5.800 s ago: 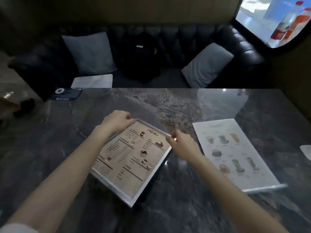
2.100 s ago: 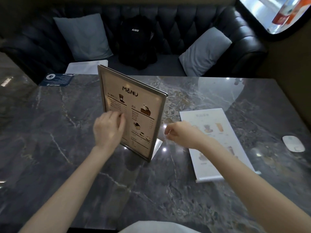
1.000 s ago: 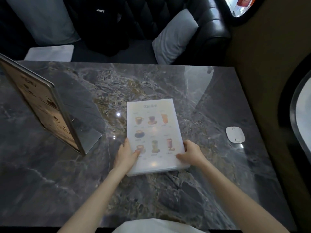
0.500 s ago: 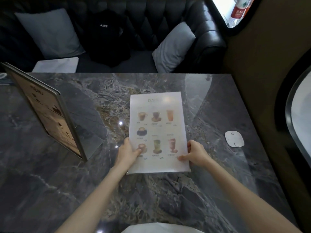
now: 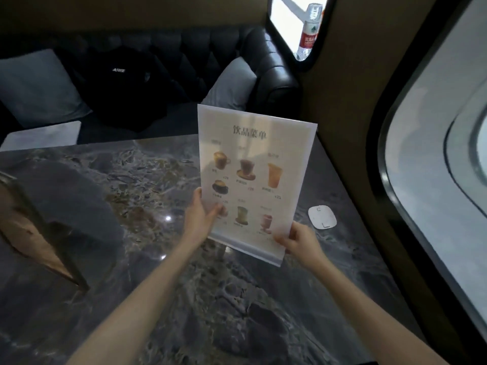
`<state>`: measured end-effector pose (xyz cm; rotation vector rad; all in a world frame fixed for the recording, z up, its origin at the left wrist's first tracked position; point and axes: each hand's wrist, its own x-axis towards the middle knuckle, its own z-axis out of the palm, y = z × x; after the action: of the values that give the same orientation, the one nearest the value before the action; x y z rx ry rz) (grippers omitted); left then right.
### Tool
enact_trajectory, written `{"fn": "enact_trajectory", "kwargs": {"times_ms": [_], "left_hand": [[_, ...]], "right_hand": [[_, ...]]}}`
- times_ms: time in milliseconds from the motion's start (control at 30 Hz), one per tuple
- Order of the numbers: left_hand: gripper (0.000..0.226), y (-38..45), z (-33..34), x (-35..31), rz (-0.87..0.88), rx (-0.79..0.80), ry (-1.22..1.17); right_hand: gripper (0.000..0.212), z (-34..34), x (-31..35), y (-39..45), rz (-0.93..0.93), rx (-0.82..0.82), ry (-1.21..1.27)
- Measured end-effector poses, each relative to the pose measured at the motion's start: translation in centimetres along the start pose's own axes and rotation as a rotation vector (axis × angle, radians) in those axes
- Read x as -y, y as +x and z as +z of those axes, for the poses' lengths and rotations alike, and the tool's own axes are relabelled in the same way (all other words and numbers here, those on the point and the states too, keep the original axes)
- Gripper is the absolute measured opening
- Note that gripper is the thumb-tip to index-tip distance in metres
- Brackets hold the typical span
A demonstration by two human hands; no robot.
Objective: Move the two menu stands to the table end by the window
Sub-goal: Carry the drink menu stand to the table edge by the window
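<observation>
A dark marble table fills the near part of a dim booth, with a black tufted sofa along its far side and a large rounded window on the right wall. On the sofa sit two grey cushions and a black garment, and a bottle stands in a smaller window beyond. The drinks menu stand, a pale sheet printed with cups and glasses, is held upright above the right half of the table, its clear base edge lowest. The left hand grips its lower left edge, thumb across the front. The right hand pinches the lower right corner by the base. Whether the base touches the table cannot be told. The framed menu stand stands tilted at the left edge of the view, well apart from the other. A small white flat device lies on the table just right of the held stand.
</observation>
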<state>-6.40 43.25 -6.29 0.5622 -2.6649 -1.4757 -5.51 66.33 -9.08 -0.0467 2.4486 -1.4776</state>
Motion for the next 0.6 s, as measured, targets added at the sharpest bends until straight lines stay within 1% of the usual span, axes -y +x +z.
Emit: {"fn": "enact_trajectory", "kwargs": {"times_ms": [100,167,233,300,433,600], "left_hand": [[0.051,0.6,2.8,-1.8,0.069,0.062,0.021],[0.051,1.0,4.8,-3.0,0.119,0.126,0.011],[0.052,1.3,6.9,-4.3,0.159,0.189,-0.015],[0.053,1.5,9.1,-5.8,0.180,0.236,-0.035],[0.057,1.5,13.3,-9.1,0.208,0.330,-0.062],[0.065,1.1,17.1,-12.5,0.245,0.434,-0.110]], "right_hand": [[0.016,-2.0,-1.6,-1.2,-0.022,-0.052,-0.011],[0.013,-3.3,-2.7,-2.2,-0.038,-0.124,-0.014],[0.010,-4.6,-3.9,-3.0,-0.047,-0.210,-0.070],[0.014,-5.9,-5.0,-3.8,-0.057,-0.291,-0.100],[0.020,-8.4,-6.7,-5.2,-0.048,-0.431,-0.056],[0.021,-10.9,-8.3,-6.7,-0.042,-0.535,0.007]]}}
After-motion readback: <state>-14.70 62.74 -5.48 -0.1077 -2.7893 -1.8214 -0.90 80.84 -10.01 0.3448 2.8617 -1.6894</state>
